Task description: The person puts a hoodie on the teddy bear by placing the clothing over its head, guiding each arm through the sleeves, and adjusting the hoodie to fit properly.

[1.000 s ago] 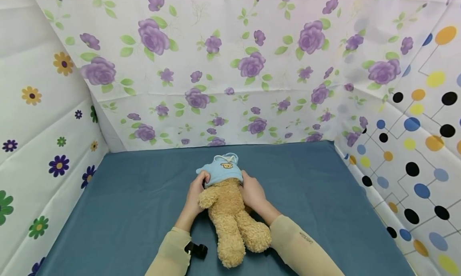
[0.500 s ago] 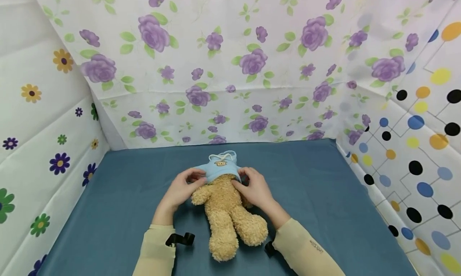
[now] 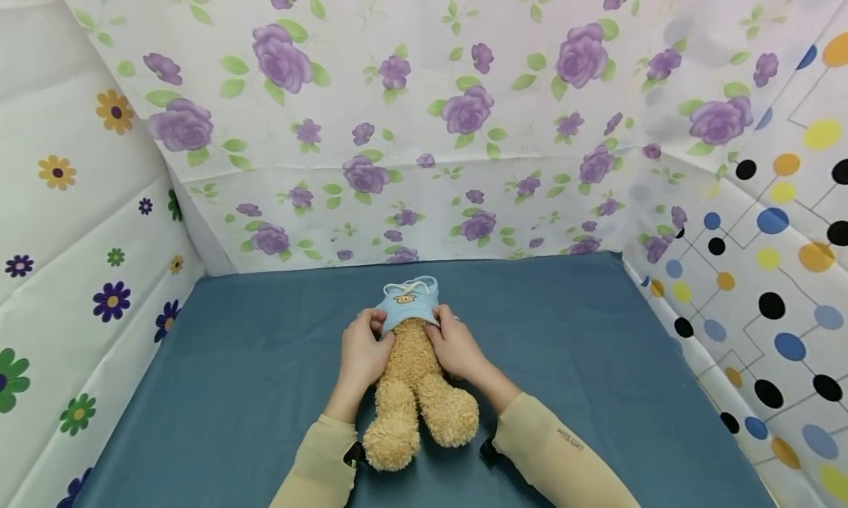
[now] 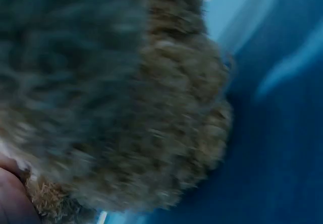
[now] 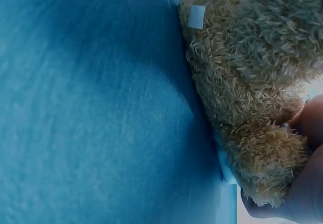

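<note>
A curly tan teddy bear [image 3: 411, 361] lies on its back with its legs toward me. A light blue hoodie [image 3: 412, 305] with a white drawstring and a small face print covers its upper end, hiding the head. At the hoodie's left hem, my left hand [image 3: 363, 352] pinches the cloth between thumb and fingers. The right hem is pinched by my right hand [image 3: 458, 346], its thumb on the bear's side. Blurred fur [image 4: 171, 118] fills much of the left wrist view. In the right wrist view, my right hand [image 5: 310, 176] is around a furry arm [image 5: 267, 158].
A blue-grey cloth [image 3: 252, 390] covers the table. Floral sheeting [image 3: 424, 125] hangs behind it, daisy-print sheeting [image 3: 79, 235] stands on the left and dotted sheeting [image 3: 762, 272] on the right. Black straps [image 3: 489, 453] sit at both wrists.
My left hand swung out left along the hoodie's side, then came back in to its hem. The bear's legs shifted left and slightly away from me. My right hand moved only a little.
</note>
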`<state>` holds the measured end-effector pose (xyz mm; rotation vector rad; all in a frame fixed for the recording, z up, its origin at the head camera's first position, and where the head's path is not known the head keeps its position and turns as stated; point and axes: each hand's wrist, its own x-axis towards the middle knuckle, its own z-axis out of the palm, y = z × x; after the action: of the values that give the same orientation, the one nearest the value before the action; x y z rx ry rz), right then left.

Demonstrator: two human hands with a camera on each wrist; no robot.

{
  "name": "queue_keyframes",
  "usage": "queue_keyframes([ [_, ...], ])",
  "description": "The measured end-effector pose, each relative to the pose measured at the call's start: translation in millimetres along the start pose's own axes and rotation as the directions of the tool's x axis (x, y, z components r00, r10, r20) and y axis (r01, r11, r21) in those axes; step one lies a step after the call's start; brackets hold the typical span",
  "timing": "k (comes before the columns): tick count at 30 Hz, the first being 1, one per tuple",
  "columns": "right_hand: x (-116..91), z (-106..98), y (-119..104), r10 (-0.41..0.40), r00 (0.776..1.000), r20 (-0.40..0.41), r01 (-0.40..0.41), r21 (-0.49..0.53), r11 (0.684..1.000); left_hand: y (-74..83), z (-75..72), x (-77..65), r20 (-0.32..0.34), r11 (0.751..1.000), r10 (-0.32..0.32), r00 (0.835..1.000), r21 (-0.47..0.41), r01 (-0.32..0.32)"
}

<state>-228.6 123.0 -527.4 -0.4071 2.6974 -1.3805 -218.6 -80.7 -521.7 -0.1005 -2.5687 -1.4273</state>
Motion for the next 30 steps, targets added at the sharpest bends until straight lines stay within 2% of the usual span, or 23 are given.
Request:
queue_keyframes([
  [5,0,4,2,0.05,0.999,-0.015,-0.049,0.027,0.998,-6.8,6.3,-0.7,-0.017,0.996,0.092,0.996,0.009,-0.092],
  [9,1,7,3,0.061,0.995,-0.073,-0.064,-0.042,0.997,-12.4,8.0,0.9,-0.018,0.984,0.18,0.984,0.004,-0.18],
  [12,0,7,3,0.083,0.991,-0.106,-0.085,-0.021,0.996,-14.8,8.3,3.2,0.01,0.96,0.274,0.962,-0.054,-0.273],
  [15,-1,4,4,0.11,0.988,-0.112,-0.104,0.056,0.993,-16.3,8.2,6.3,0.055,0.92,0.379,0.924,-0.13,-0.37],
  [16,-2,3,5,0.114,0.988,-0.107,-0.105,0.084,0.991,-16.7,7.8,7.0,0.071,0.908,0.404,0.912,-0.151,-0.39],
  [17,-2,2,7,0.103,0.989,-0.102,-0.094,0.088,0.992,-16.2,6.7,7.5,0.084,0.904,0.41,0.908,-0.167,-0.393],
  [18,-3,0,10,0.095,0.991,-0.099,-0.086,0.091,0.992,-15.2,5.2,8.0,0.095,0.909,0.4,0.912,-0.167,-0.381],
  [20,-5,-4,16,0.086,0.995,-0.059,-0.079,0.114,0.99,-12.5,1.3,7.7,0.119,0.938,0.331,0.936,-0.147,-0.313],
  [22,-7,-10,24,0.053,0.999,0.002,-0.053,0.116,0.992,-7.5,-4.6,5.8,0.133,0.974,0.213,0.968,-0.107,-0.199],
  [24,-9,-19,31,0.008,0.997,0.079,-0.016,0.099,0.995,-4.1,-10.0,4.3,0.135,0.995,0.095,0.986,-0.045,-0.089],
  [27,-10,-35,40,-0.08,0.976,0.201,0.067,0.069,0.995,-5.3,-17.3,4.0,0.139,1.0,0.005,0.99,0.023,-0.009],
  [30,-12,-47,44,-0.135,0.944,0.3,0.126,0.05,0.991,-12.6,-24.3,5.4,0.213,1.0,-0.006,0.977,0.026,0.001],
])
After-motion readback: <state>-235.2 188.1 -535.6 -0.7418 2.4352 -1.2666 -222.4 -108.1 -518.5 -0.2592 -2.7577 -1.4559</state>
